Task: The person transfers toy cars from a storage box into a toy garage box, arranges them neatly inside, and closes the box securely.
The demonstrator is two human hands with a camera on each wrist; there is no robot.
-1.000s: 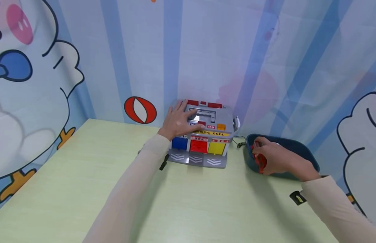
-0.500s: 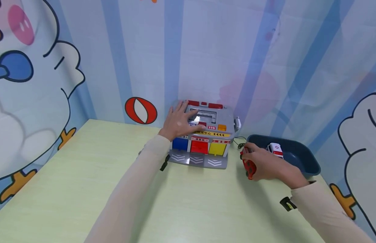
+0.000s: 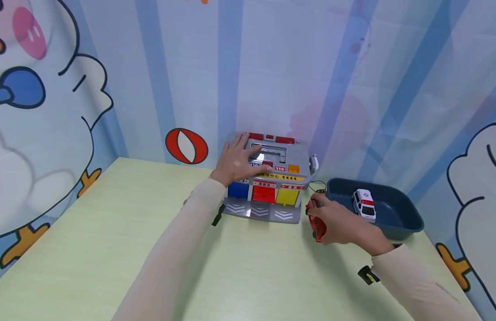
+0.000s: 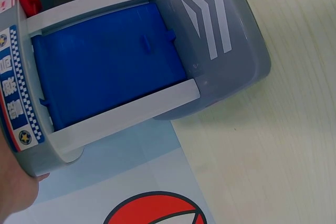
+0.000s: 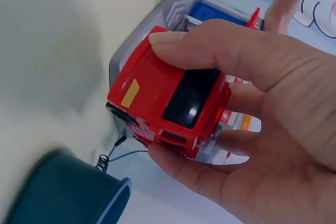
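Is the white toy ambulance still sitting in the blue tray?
Yes: in the head view the white toy ambulance lies inside the blue tray, while the right hand holds a red toy truck.

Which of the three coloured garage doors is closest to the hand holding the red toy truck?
The yellow door, at the right end of the row. The red door sits in the middle and the blue door is farthest from the right hand holding the red toy truck.

Bright, even light is falling from above me, casting soft shadows; glare is glinting on the toy garage (image 3: 268,178) roof, and my right-wrist view is blurring at its left.
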